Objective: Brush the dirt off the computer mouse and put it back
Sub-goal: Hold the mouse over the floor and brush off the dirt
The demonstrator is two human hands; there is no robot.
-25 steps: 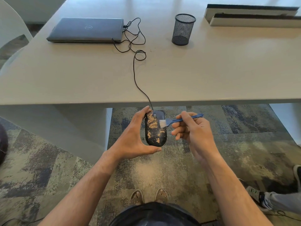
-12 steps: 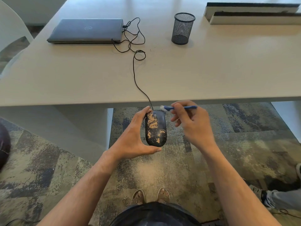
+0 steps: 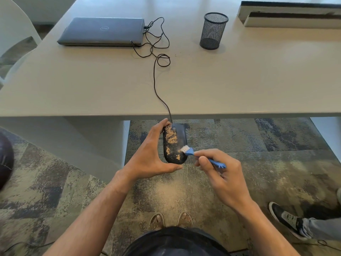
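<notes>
My left hand grips a black wired computer mouse in the air just off the table's front edge, thumb under its rear end and fingers round its far end. Tan dirt covers the mouse's left half; the right half looks mostly bare. My right hand pinches a small blue brush by its handle. The white bristles touch the lower right of the mouse. The mouse cable runs up over the table to a closed grey laptop.
A black mesh pen cup stands on the grey table at the back right, beside a long white ledge. Below me is patterned carpet, with my feet and another person's shoe at the right. A white chair stands far left.
My right hand swept the brush from the mouse's far end down along its right side to the near end. More of the right half is bare of dirt. The left hand held still.
</notes>
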